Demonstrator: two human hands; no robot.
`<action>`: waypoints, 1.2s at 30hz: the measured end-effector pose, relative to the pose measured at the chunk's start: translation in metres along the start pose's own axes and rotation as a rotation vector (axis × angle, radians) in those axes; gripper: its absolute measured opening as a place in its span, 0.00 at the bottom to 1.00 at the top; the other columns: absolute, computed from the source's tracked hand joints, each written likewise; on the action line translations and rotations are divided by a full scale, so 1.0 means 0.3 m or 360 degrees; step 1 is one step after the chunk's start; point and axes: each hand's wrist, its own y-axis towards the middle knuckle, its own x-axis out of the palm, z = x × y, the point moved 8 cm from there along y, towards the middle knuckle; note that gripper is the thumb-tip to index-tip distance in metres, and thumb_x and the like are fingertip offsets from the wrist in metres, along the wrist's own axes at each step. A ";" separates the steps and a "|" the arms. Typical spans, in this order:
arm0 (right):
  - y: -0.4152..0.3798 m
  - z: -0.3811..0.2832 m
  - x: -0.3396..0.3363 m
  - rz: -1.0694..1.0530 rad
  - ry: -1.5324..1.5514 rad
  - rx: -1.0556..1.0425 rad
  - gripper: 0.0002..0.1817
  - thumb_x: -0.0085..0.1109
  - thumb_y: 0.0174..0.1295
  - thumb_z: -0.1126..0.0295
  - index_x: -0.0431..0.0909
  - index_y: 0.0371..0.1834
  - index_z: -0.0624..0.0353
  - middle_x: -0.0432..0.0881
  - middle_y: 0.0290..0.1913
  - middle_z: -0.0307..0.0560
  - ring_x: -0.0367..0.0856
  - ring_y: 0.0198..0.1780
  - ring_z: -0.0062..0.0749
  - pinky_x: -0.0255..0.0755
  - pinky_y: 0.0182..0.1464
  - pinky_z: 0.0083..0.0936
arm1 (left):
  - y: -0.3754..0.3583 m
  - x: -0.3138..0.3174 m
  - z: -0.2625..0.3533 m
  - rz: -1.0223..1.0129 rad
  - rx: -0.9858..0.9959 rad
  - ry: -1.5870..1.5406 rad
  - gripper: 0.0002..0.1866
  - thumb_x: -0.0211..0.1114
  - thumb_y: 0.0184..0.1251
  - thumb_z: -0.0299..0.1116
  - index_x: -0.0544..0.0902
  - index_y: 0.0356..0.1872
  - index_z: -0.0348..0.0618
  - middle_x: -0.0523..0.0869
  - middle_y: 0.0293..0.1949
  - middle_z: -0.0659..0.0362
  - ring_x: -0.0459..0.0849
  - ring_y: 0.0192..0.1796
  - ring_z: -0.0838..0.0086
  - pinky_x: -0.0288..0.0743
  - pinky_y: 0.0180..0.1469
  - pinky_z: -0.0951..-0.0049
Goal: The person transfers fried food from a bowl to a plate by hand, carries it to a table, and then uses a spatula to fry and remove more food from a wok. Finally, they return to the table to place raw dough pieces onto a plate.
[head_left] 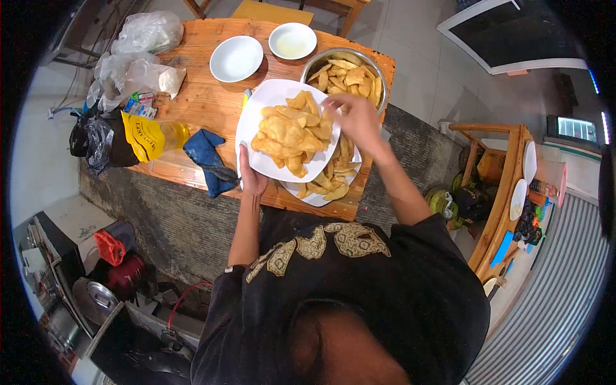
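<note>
My left hand grips the lower left edge of a white plate, holding it tilted above the table. Golden fried fritters are heaped on this plate. At its right edge is my right hand, with bent fingers close to the heap. Those fingers are blurred, and whether they hold a piece does not show. Partly under the held plate, a second white plate carries more fried pieces. Behind my right hand stands a metal bowl with long pale-yellow pieces in it.
Two white bowls stand at the back of the wooden table. To the left are a yellow oil pouch, a blue cloth and plastic bags. A wooden shelf stands at right; a black sink-like box is lower left.
</note>
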 end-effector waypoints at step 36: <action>0.122 0.091 0.035 0.0329 0.0610 -0.0163 0.13 0.65 0.55 0.65 0.80 0.39 0.60 0.83 0.29 0.40 0.74 0.24 0.21 0.71 0.30 0.21 | -0.022 0.037 -0.039 -0.0056 -0.0152 0.0148 0.35 0.49 0.70 0.57 0.58 0.69 0.44 0.68 0.65 0.54 0.69 0.66 0.63 0.63 0.67 0.61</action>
